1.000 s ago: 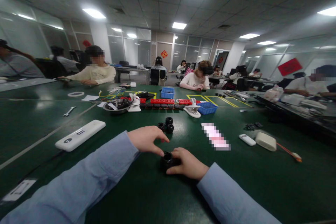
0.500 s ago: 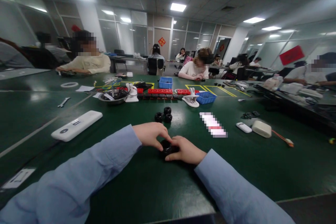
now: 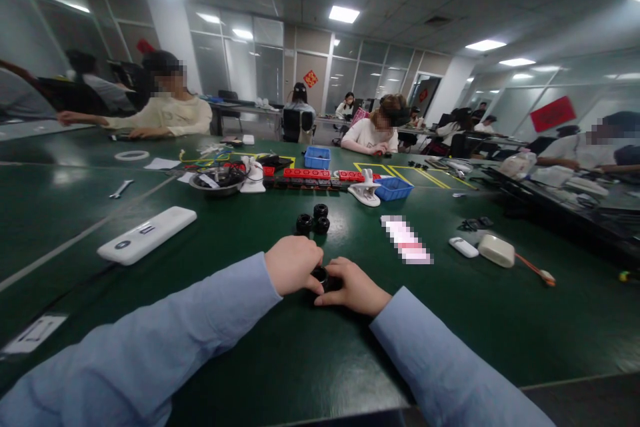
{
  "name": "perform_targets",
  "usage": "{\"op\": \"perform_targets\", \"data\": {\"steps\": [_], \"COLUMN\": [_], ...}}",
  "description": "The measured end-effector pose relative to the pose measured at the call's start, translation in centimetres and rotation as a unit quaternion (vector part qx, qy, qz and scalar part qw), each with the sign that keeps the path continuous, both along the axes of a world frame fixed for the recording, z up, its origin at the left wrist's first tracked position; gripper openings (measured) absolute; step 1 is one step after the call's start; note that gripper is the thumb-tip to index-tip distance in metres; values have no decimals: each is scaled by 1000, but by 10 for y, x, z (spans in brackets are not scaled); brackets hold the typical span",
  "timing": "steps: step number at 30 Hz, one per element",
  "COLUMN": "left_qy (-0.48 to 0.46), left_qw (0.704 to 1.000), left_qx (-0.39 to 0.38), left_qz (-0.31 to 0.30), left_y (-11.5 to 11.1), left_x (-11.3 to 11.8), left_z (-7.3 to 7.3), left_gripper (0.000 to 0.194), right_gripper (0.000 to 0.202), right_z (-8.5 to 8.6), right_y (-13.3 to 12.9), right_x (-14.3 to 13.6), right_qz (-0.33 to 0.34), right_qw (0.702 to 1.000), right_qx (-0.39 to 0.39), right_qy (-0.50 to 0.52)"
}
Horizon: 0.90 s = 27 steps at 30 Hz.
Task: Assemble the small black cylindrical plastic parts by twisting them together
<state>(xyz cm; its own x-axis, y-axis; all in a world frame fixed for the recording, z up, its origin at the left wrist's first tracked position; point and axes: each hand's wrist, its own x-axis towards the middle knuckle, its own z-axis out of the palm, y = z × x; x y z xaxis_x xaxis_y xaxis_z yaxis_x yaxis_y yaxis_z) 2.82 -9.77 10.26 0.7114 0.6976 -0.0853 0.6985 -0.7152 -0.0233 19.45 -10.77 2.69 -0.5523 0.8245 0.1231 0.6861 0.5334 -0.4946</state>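
While right hand [image 3: 356,288] lies sideways, fingers [image 3: 329,297] half-wrapping black wheel [image 3: 321,275] in from near edge of bench [image 3: 285,363], left hand [image 3: 295,265] arches palm-down, fingers bent, grip kinda can't tell.

Office-like workshop, green worktable [image 3: 260,367], wrench [image 3: 121,189], glass partitions [image 3: 234,70]

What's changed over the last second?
Left hand moved right, in over the black wheel, fingers and thumb closer together; whether it grips is unclear. A cream-sleeved co-worker's hand reached farther left. Unchanged: right hand around that wheel, three black wheels clustered beyond.
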Motion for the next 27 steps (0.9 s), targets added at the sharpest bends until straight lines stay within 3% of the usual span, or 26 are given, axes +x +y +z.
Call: {"op": "perform_targets", "data": {"steps": [6, 10, 19, 22, 27], "left_qy": [15, 13, -4, -12, -28], "left_qw": [996, 994, 998, 999, 991], "left_qx": [57, 48, -11, -34, -99], "left_qz": [72, 94, 69, 34, -82], "left_y": [-10, -9, 11, 17, 22], "left_x": [6, 3, -21, -23, -18], "left_z": [-5, -4, 16, 17, 8], "left_gripper": [56, 70, 53, 49, 47], "right_gripper": [36, 35, 39, 38, 35], "right_z": [-8, -10, -9, -8, -4], "right_y": [2, 2, 4, 4, 2], "right_x": [-2, -2, 1, 2, 4], "right_qz": [-9, -20, -18, -12, 22], "right_qw": [998, 997, 1000, 1000, 1000], "right_qx": [59, 66, 16, 3, -16], "right_qy": [-14, -17, -3, 2, 7]}}
